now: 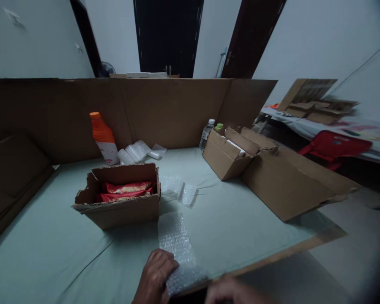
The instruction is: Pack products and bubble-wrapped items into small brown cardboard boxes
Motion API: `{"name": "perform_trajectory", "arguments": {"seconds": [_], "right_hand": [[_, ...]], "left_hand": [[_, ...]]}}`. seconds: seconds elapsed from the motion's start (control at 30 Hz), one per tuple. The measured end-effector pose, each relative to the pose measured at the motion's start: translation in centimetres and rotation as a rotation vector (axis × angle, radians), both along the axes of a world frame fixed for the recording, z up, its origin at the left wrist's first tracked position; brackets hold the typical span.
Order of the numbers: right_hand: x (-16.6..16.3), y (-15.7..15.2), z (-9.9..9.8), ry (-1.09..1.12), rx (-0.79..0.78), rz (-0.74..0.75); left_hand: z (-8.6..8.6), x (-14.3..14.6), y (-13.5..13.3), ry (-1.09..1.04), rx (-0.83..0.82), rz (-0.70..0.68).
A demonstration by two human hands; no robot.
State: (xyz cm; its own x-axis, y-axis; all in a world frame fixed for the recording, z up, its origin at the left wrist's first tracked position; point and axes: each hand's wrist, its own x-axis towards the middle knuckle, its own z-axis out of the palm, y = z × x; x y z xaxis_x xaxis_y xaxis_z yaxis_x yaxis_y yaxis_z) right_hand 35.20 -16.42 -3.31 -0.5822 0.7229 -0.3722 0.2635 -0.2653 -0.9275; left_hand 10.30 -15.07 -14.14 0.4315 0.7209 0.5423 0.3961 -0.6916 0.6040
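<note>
I see a strip of bubble wrap (176, 242) lying flat on the pale green table (240, 219), running from the near edge of the table up toward the open cardboard box (121, 196), and its far end stops just short of that box's front right corner. My left hand (154, 276) lies on the near end of the strip, fingers curled down over its left edge and pressing it to the table. My right hand (231, 291) sits just right of the strip's near end, at the table's front edge; it is blurred and partly cut off by the frame, so I cannot tell whether it is gripping anything or lying loose. The open box stands behind and left of the strip with its flaps up, and red snack packets (128, 191) lie inside it. A smaller folded piece of bubble wrap (181, 190) lies just right of the box, beyond the far end of the strip. Behind the box, against the tall cardboard wall (164, 109), stand an orange bottle (104, 137) and, beside it, several rolls of bubble wrap (135, 153). Well to the right of the strip are a second open carton (232, 154) and a large flattened carton (291, 185) touching it, with a clear water bottle (206, 134) behind them.
</note>
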Motion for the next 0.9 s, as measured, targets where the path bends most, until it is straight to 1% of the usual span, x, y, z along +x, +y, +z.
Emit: {"name": "perform_trajectory", "arguments": {"seconds": [0.03, 0.1, 0.13, 0.17, 0.23, 0.3, 0.37, 0.4, 0.47, 0.53, 0.6, 0.67, 0.7, 0.77, 0.83, 0.9], "right_hand": [[0.4, 1.9, 0.6, 0.006, 0.048, -0.022], [0.0, 6.9, 1.0, 0.009, 0.202, -0.091], [-0.8, 9.8, 0.8, 0.027, 0.259, -0.135], [-1.7, 12.6, 0.5, 0.042, 0.287, -0.148], [-3.8, 17.9, -0.3, 0.032, 0.309, -0.195], [-5.5, 21.5, -1.2, 0.038, 0.336, -0.258], [-6.2, 22.9, -1.8, 0.057, 0.354, -0.319], [-6.1, 22.7, -1.9, 0.067, 0.354, -0.339], [-5.6, 20.8, -1.7, 0.081, 0.357, -0.339], [-5.1, 17.7, -0.8, 0.094, 0.366, -0.295], [-5.0, 14.4, 0.8, 0.11, 0.393, -0.23], [-5.5, 11.6, 2.4, 0.108, 0.45, -0.153], [-6.1, 10.5, 3.0, 0.102, 0.483, -0.11], [-7.4, 9.1, 3.9, 0.081, 0.533, -0.011], [-8.7, 8.5, 4.1, 0.054, 0.566, 0.063], [-9.6, 8.3, 3.7, 0.032, 0.597, 0.098]], "left_hand": [[-0.1, -0.1, 0.1, -0.007, 0.012, -0.009], [-0.3, -0.1, 0.5, -0.018, 0.054, -0.032], [-0.4, -0.2, 0.7, -0.03, 0.076, -0.034], [-0.5, -0.2, 0.8, -0.041, 0.093, -0.036], [-0.4, -0.5, 0.9, -0.041, 0.077, -0.059], [0.4, -1.1, 0.3, -0.013, -0.047, -0.057], [1.7, -2.0, -0.5, 0.006, -0.241, -0.025], [2.6, -2.5, -0.8, -0.01, -0.344, 0.0], [4.4, -3.6, -1.2, -0.106, -0.554, 0.036], [6.2, -4.3, -0.9, -0.276, -0.748, 0.032], [7.6, -4.4, -0.3, -0.451, -0.879, -0.021], [8.8, -3.9, 0.4, -0.557, -0.934, -0.069], [9.3, -3.4, 0.6, -0.574, -0.938, -0.084], [10.2, -2.5, 0.7, -0.543, -0.911, -0.083], [10.9, -1.7, 0.6, -0.471, -0.863, -0.048], [11.4, -1.4, 0.3, -0.432, -0.819, -0.013]]}}
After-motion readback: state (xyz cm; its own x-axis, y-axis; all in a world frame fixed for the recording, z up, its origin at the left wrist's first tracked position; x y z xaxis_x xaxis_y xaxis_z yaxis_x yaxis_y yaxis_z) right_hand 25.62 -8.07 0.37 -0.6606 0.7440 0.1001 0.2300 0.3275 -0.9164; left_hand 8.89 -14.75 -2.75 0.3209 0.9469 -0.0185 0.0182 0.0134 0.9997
